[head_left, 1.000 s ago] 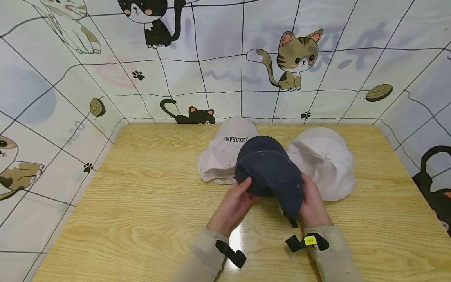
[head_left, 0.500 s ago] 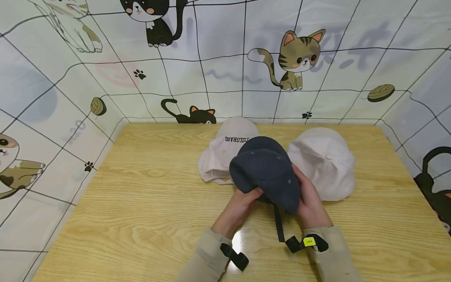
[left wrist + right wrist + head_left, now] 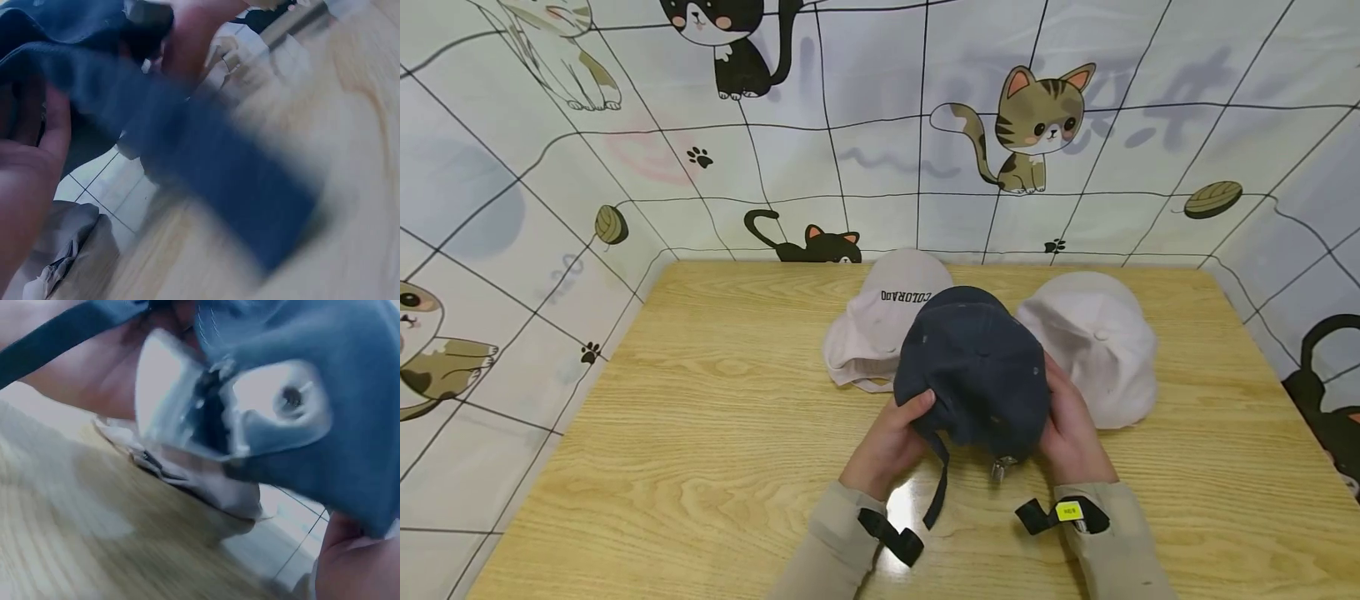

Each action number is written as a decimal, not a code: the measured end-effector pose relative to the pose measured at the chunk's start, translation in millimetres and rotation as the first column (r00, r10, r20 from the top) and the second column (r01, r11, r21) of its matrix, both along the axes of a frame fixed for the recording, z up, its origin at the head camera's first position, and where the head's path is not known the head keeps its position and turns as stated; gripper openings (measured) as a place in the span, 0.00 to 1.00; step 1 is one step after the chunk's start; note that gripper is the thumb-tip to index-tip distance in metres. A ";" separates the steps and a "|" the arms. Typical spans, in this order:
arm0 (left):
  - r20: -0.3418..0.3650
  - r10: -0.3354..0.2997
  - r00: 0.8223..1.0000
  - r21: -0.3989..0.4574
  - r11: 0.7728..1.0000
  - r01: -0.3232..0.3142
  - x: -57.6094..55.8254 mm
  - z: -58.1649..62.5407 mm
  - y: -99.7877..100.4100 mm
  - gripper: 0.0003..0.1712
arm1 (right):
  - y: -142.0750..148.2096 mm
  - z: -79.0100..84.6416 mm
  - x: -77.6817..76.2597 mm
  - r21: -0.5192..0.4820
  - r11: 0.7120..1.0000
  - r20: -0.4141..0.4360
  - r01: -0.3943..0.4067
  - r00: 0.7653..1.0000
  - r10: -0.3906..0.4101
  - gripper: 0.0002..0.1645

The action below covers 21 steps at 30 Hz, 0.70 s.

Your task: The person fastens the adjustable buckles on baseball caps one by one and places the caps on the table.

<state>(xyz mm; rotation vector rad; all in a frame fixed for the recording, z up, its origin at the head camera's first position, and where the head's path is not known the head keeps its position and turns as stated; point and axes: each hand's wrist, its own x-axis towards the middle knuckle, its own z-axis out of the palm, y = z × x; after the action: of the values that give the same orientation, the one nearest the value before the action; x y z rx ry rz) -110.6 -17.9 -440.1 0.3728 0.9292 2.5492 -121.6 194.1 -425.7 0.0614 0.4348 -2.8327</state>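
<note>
1. The blue cap [image 3: 973, 371] is held above the desk [image 3: 715, 400].
2. The left hand [image 3: 887, 442] pinches its left edge, thumb on top; the right hand [image 3: 1070, 429] holds its right side, fingers curled behind and partly hidden.
3. The COLORADO cap [image 3: 880, 308] and white cap [image 3: 1108, 358] lie behind, either side, partly covered from view.
4. A strap [image 3: 938, 492] dangles loose, blocking the left wrist view; a buckle [image 3: 281, 406] hangs opposite.
5. Cat-print cloth [image 3: 872, 167] encloses the back.
</note>
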 end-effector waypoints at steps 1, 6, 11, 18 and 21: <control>0.009 0.003 1.000 0.025 1.000 -0.003 -0.3 0.1 -0.4 0.21 | 1.0 -2.4 -0.6 -0.024 1.000 0.007 -0.005 1.000 0.005 0.18; 0.044 0.017 0.999 0.119 0.993 -0.022 0.0 -0.2 -2.3 0.18 | 3.6 -13.5 -3.8 -0.038 0.998 -0.061 -0.050 0.997 0.048 0.21; -0.002 0.017 1.000 0.128 0.992 -0.017 -0.9 1.4 -2.7 0.22 | 4.1 -16.7 -6.0 -0.011 0.999 -0.157 -0.044 0.987 0.042 0.26; 0.052 0.117 0.992 0.001 0.993 -0.117 -7.1 0.5 3.6 0.29 | 4.0 -15.4 -7.6 0.107 0.994 -0.097 0.035 0.995 -0.025 0.25; 0.084 0.211 0.974 -0.044 0.977 -0.208 -12.5 -2.4 4.8 0.29 | -0.2 -10.6 -7.7 0.225 0.974 -0.058 0.026 0.998 -0.013 0.25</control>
<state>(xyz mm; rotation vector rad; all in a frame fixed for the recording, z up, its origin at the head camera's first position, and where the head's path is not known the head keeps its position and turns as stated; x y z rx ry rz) -123.1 -13.2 -442.5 0.1564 1.0271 2.7094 -129.4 193.9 -436.3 0.0313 0.7719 -2.7964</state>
